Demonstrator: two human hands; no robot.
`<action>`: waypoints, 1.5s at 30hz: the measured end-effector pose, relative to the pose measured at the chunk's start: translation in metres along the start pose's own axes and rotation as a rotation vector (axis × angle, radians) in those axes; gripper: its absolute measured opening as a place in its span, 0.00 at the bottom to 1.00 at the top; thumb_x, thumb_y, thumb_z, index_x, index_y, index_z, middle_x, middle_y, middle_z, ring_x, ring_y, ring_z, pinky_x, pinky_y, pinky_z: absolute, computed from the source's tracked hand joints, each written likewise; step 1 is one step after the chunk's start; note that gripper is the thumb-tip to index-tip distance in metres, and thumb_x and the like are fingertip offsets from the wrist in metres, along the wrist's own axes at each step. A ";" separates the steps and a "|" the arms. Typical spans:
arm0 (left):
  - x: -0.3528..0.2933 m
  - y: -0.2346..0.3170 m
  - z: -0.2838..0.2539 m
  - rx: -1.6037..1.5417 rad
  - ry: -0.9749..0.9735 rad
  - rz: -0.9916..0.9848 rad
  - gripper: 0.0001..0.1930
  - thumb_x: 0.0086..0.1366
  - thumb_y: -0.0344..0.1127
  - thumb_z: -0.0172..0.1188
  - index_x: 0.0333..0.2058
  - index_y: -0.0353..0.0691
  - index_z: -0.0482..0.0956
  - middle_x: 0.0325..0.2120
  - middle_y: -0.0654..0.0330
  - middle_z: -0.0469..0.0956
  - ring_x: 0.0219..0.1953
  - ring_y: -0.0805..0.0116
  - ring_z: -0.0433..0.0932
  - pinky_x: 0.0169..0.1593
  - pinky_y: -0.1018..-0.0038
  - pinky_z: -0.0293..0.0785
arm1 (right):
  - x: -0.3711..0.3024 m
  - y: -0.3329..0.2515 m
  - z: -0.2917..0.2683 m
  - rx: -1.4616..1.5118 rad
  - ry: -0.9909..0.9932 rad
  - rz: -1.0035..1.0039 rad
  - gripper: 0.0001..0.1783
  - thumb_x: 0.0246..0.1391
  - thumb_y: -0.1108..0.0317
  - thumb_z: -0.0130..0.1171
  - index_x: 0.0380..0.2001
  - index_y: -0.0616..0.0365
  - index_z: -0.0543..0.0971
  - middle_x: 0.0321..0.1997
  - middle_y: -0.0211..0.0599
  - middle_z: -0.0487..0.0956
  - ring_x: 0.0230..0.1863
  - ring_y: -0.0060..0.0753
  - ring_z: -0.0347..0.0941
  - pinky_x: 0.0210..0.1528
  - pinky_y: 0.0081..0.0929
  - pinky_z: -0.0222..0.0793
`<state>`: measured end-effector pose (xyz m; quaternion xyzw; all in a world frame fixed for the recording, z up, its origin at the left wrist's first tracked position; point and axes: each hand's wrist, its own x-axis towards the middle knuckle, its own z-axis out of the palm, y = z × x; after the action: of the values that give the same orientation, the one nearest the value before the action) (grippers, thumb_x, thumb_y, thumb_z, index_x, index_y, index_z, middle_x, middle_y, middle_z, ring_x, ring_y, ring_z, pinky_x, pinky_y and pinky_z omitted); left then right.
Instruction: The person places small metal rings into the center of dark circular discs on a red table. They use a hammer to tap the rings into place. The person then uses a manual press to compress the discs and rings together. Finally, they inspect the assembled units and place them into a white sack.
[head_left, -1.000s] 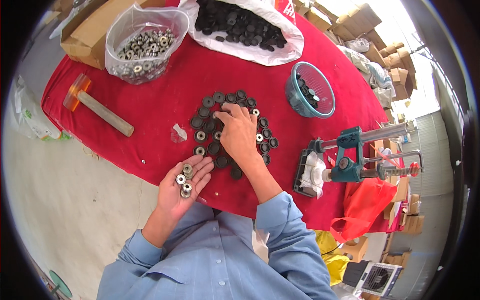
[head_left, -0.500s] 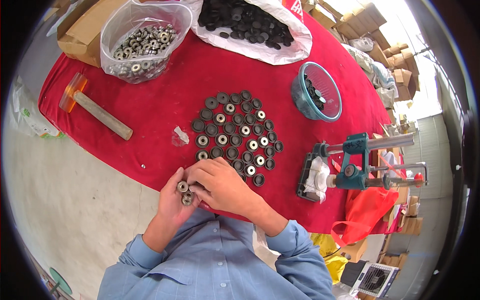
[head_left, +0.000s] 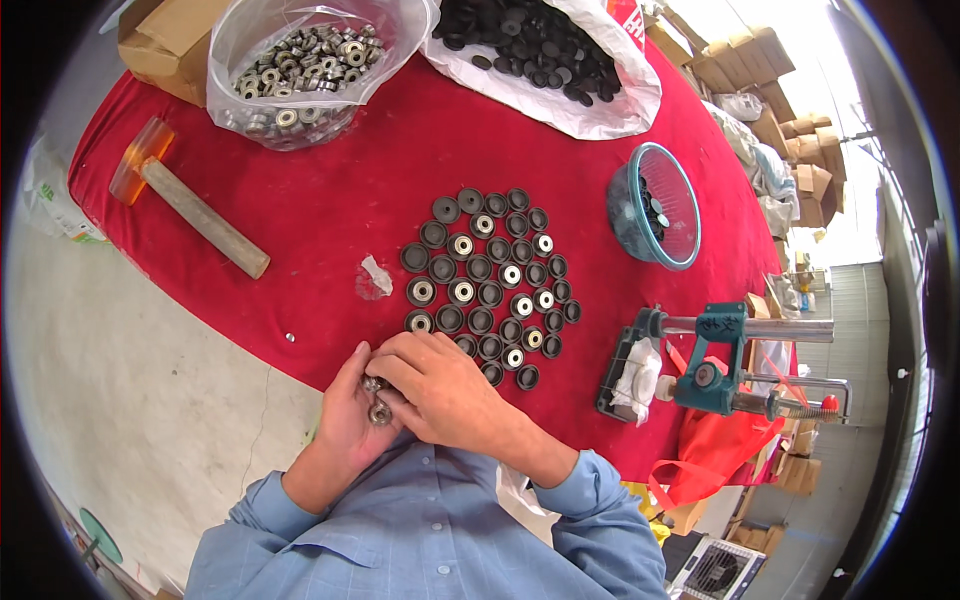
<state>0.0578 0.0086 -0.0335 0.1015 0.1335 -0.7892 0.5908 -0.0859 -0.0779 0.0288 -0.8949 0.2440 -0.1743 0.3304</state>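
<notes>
My left hand [head_left: 345,425] is cupped just off the table's near edge, with small steel bearings [head_left: 379,412] in its palm and fingers. Over it bends my right hand [head_left: 445,390], thumb and fingertips closed around a bearing [head_left: 374,383] in the left hand; the right fingers partly hide it. Beyond the hands, many round black caps [head_left: 480,320] lie in a close cluster on the red cloth. Several of them have a bearing [head_left: 461,290] seated inside, while the others are hollow. The caps nearest me are partly covered by my right hand.
On the red-covered table [head_left: 300,210] lie a mallet [head_left: 200,215] and a scrap of white plastic [head_left: 376,274]. Farther back are a clear bag of bearings [head_left: 310,75] and a white sack of black caps [head_left: 610,110]. A blue-green basket [head_left: 655,205] and a green hand press [head_left: 715,360] stand at right.
The view has shifted slightly, so the table things sit a little differently in it. The bearings in my left hand have moved, and fewer show now. The cap cluster looks the same.
</notes>
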 end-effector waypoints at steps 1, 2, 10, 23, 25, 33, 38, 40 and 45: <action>0.000 -0.001 -0.003 -0.009 -0.006 0.006 0.25 0.85 0.50 0.40 0.58 0.35 0.77 0.54 0.51 0.82 0.58 0.58 0.82 0.64 0.57 0.78 | 0.001 -0.001 -0.001 -0.003 -0.014 0.011 0.19 0.51 0.72 0.70 0.48 0.56 0.81 0.49 0.37 0.80 0.48 0.46 0.76 0.51 0.43 0.70; 0.000 -0.001 -0.005 -0.017 -0.013 0.012 0.25 0.85 0.50 0.40 0.58 0.35 0.76 0.54 0.50 0.82 0.59 0.57 0.81 0.64 0.57 0.78 | 0.002 -0.001 0.000 -0.013 0.000 -0.007 0.18 0.51 0.72 0.71 0.47 0.56 0.81 0.48 0.36 0.80 0.47 0.46 0.77 0.50 0.42 0.72; 0.004 -0.001 0.006 0.224 -0.010 0.011 0.33 0.85 0.51 0.40 0.69 0.24 0.67 0.68 0.39 0.72 0.69 0.49 0.74 0.73 0.58 0.72 | 0.041 0.045 -0.052 0.019 0.415 0.219 0.12 0.52 0.77 0.69 0.40 0.62 0.81 0.36 0.38 0.83 0.35 0.31 0.86 0.39 0.28 0.79; 0.005 -0.002 0.008 0.217 0.040 -0.001 0.33 0.85 0.50 0.35 0.68 0.24 0.68 0.67 0.35 0.71 0.69 0.44 0.74 0.70 0.55 0.76 | 0.067 0.135 -0.065 -0.442 0.443 0.179 0.09 0.54 0.75 0.68 0.40 0.61 0.86 0.42 0.41 0.81 0.44 0.48 0.80 0.51 0.47 0.72; 0.004 -0.002 0.009 0.225 0.048 0.000 0.33 0.85 0.50 0.35 0.68 0.24 0.69 0.67 0.35 0.72 0.69 0.44 0.74 0.70 0.55 0.77 | 0.064 0.131 -0.064 -0.498 0.434 0.114 0.10 0.56 0.75 0.67 0.42 0.62 0.86 0.44 0.41 0.81 0.46 0.48 0.79 0.52 0.45 0.72; 0.004 -0.004 0.009 0.206 0.056 0.002 0.32 0.85 0.50 0.36 0.67 0.24 0.70 0.66 0.36 0.73 0.68 0.45 0.75 0.70 0.55 0.77 | 0.046 0.113 -0.046 -0.814 0.384 0.119 0.21 0.54 0.79 0.62 0.52 0.61 0.86 0.51 0.38 0.81 0.54 0.44 0.76 0.56 0.44 0.67; 0.006 -0.003 0.004 0.175 0.006 0.012 0.31 0.85 0.49 0.38 0.67 0.22 0.69 0.66 0.34 0.72 0.69 0.44 0.74 0.70 0.54 0.77 | 0.059 0.113 -0.055 -0.807 0.348 0.119 0.19 0.53 0.79 0.60 0.48 0.61 0.87 0.49 0.34 0.80 0.53 0.42 0.75 0.53 0.44 0.66; 0.008 -0.003 0.004 0.156 -0.004 0.022 0.31 0.85 0.49 0.39 0.67 0.21 0.69 0.67 0.33 0.72 0.69 0.43 0.74 0.70 0.54 0.77 | 0.052 0.119 -0.051 -0.753 0.404 0.124 0.19 0.54 0.79 0.60 0.49 0.60 0.87 0.49 0.34 0.79 0.52 0.42 0.75 0.53 0.44 0.66; 0.009 -0.002 0.007 0.146 -0.054 0.046 0.32 0.85 0.49 0.38 0.69 0.22 0.66 0.69 0.33 0.68 0.71 0.43 0.71 0.72 0.54 0.74 | 0.039 0.102 -0.051 -0.632 0.494 0.197 0.22 0.57 0.80 0.57 0.55 0.61 0.84 0.60 0.40 0.79 0.60 0.48 0.74 0.61 0.48 0.66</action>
<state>0.0533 -0.0009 -0.0294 0.1263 0.0572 -0.7856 0.6030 -0.1112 -0.1929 0.0026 -0.8560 0.4419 -0.2679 -0.0141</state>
